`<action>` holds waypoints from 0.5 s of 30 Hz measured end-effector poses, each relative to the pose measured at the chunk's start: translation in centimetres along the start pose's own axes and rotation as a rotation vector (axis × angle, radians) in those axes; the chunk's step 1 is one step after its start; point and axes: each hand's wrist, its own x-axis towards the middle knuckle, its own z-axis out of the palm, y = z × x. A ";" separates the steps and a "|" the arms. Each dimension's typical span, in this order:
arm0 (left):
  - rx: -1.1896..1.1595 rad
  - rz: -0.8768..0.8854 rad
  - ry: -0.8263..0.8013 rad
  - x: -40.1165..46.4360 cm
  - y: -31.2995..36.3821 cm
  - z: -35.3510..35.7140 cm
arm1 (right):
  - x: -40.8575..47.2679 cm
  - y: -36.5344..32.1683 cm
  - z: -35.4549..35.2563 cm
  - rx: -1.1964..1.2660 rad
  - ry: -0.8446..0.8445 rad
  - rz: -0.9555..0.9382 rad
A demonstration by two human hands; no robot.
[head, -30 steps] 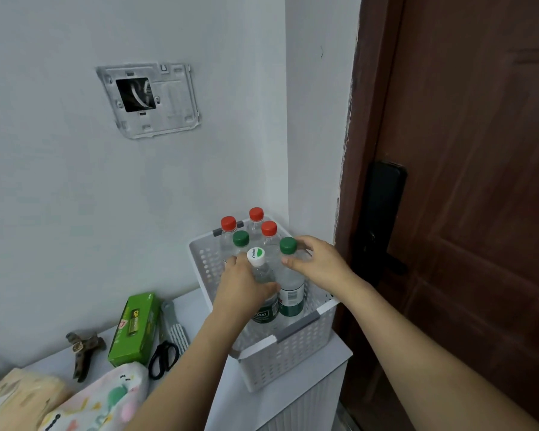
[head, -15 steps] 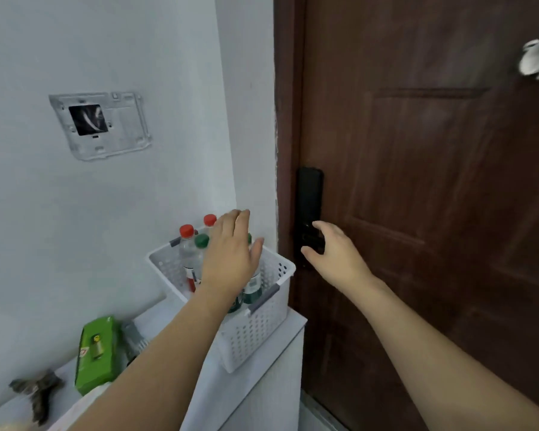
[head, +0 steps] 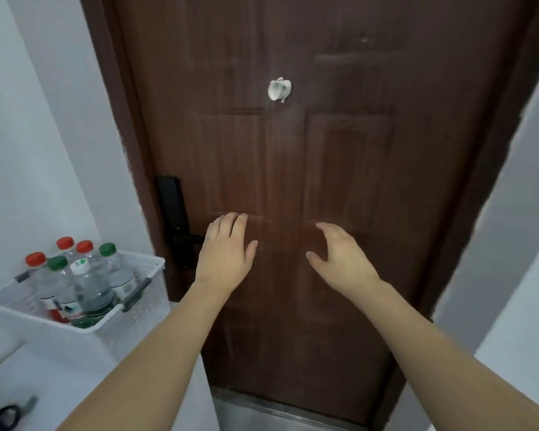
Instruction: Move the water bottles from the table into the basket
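A white perforated basket [head: 137, 301] stands on the white table [head: 53, 381] at the lower left. Several clear water bottles [head: 91, 287] stand upright inside it, some with red caps, some with green caps and one with a white cap. My left hand [head: 226, 251] hovers in front of the brown door, to the right of the basket, fingers straight and holding nothing. My right hand [head: 339, 256] hangs further right, fingers relaxed and spread, also holding nothing. Neither hand touches the basket or a bottle.
A brown door [head: 293, 150] fills the middle of the view, with a black lock and handle [head: 173, 213] by its left edge and a white hook [head: 279, 90] higher up. Black scissors [head: 0, 415] lie at the table's bottom left. White walls flank the door.
Both hands have let go of the bottles in the basket and moved right, in front of the door. The view has swung right, so the basket now sits at the left.
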 end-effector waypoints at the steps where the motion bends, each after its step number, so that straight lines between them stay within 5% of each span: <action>1: -0.012 0.023 -0.004 -0.3 2.2 0.2 | -1.4 1.4 -1.3 -0.004 0.014 0.024; 15: -0.085 0.095 -0.121 -8.5 30.6 2.1 | -18.8 20.2 -16.4 -0.103 -0.010 0.142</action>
